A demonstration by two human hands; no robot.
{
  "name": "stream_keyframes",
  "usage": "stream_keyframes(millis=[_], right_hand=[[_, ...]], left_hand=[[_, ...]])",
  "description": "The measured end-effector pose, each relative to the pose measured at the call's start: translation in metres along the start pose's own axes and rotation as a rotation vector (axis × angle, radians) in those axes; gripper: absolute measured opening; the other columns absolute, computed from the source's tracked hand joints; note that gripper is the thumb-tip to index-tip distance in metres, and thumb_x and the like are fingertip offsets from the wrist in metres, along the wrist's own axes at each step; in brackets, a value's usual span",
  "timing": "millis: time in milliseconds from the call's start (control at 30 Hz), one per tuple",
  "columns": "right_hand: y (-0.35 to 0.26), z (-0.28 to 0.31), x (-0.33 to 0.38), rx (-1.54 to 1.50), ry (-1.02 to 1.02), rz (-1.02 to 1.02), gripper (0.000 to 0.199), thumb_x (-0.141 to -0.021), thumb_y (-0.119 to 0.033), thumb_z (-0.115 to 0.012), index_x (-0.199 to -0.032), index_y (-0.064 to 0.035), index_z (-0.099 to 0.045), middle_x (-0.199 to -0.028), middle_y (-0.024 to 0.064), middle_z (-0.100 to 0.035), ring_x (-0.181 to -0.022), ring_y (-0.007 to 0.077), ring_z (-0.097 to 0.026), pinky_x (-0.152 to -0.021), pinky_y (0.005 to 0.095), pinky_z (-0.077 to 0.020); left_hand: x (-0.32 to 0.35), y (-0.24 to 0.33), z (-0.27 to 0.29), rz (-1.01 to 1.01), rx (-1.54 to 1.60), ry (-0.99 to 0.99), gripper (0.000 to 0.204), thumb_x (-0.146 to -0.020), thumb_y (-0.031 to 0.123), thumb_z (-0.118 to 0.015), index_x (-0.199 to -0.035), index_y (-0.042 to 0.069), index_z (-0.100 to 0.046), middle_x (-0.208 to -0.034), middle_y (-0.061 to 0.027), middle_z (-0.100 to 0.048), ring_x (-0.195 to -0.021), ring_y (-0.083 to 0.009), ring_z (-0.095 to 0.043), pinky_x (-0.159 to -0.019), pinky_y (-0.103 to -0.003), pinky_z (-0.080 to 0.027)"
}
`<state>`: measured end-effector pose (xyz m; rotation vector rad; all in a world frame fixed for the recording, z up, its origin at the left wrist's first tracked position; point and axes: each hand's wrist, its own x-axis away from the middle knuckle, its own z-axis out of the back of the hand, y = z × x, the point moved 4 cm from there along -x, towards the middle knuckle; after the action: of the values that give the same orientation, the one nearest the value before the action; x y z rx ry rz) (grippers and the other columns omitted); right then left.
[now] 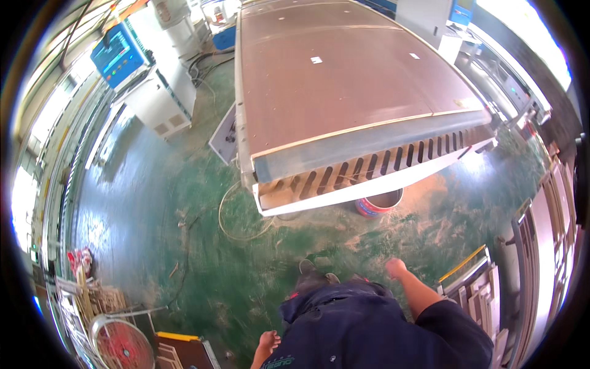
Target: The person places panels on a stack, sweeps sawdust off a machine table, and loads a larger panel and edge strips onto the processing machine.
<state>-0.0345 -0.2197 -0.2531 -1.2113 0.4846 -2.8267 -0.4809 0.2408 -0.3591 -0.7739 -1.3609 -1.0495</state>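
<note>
My left hand [269, 339] hangs low beside my body at the bottom of the head view, fingers curled in and nothing seen in them. Farther forward on the right, my right hand [395, 268] is held over the green floor, loosely closed, also with nothing showing in it. Neither hand touches anything. In front of me stands a long machine table with a brown flat top [344, 80] and a slotted white-edged trough [362, 172] along its near end. Beneath that end sits a red bucket [367, 208], partly hidden by the trough.
A white control cabinet [161, 104] with a blue screen panel [117, 55] stands far left. A thin hose [228, 229] loops on the floor. A round fan [123, 344] and boards [190, 352] are near left; stacked panels [544, 240] lean at right. Dust lies around the bucket.
</note>
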Motion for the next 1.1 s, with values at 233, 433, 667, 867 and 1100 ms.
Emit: stream_keyframes(millis=[233,433,667,867,1100], right_hand=[[0.041,-0.087,0.021,-0.530,0.117,-0.132,0.021,-0.070,-0.020,-0.063,-0.082,-0.0039,-0.069,-0.082,0.0096,-0.067,-0.076,0.0219,-0.063,-0.067,0.0342,-0.0505],[0.009,-0.022,0.023,-0.793,0.013,-0.414,0.014,-0.076,-0.015,-0.057,-0.082,-0.0027,-0.061,-0.064,0.0082,-0.060,-0.048,0.0196,-0.056,-0.041,0.0319,-0.0458],[-0.067,0.089,0.015,-1.181,0.318,-0.222,0.025,-0.081,-0.012,-0.055,-0.105,-0.0026,-0.054,-0.080,0.0102,-0.060,-0.059,0.0200,-0.057,-0.049,0.0348,-0.0488],[-0.131,0.197,0.024,-1.432,0.466,-0.032,0.025,-0.083,-0.013,-0.055,-0.106,-0.0029,-0.055,-0.086,0.0070,-0.060,-0.072,0.0168,-0.059,-0.060,0.0311,-0.0494],[-0.128,0.335,-0.015,-1.520,0.837,0.210,0.026,-0.081,-0.009,-0.053,-0.107,-0.0034,-0.056,-0.094,0.0058,-0.059,-0.080,0.0155,-0.058,-0.066,0.0290,-0.0486]], left_hand=[[0.094,0.275,-0.006,-0.454,-0.103,0.233,0.021,-0.085,0.024,-0.052,-0.097,0.007,-0.055,-0.081,-0.0075,-0.062,-0.068,-0.0154,-0.060,-0.053,-0.029,-0.046],[0.136,0.415,-0.079,-0.753,-0.117,-0.015,0.024,-0.086,0.027,-0.054,-0.100,0.006,-0.056,-0.087,-0.0055,-0.061,-0.071,-0.0133,-0.058,-0.060,-0.026,-0.045],[0.178,0.461,-0.153,-0.980,-0.392,-0.290,0.025,-0.089,0.024,-0.052,-0.105,0.005,-0.056,-0.095,-0.0062,-0.062,-0.081,-0.0134,-0.059,-0.071,-0.026,-0.045],[0.250,0.514,-0.177,-1.140,-0.408,-0.331,0.025,-0.088,0.018,-0.055,-0.106,0.001,-0.055,-0.094,-0.0074,-0.062,-0.083,-0.0129,-0.057,-0.076,-0.026,-0.045],[0.358,0.607,-0.210,-1.555,-0.641,-0.091,0.027,-0.084,0.011,-0.058,-0.108,0.000,-0.054,-0.098,-0.0116,-0.060,-0.078,-0.0164,-0.057,-0.074,-0.028,-0.046]])
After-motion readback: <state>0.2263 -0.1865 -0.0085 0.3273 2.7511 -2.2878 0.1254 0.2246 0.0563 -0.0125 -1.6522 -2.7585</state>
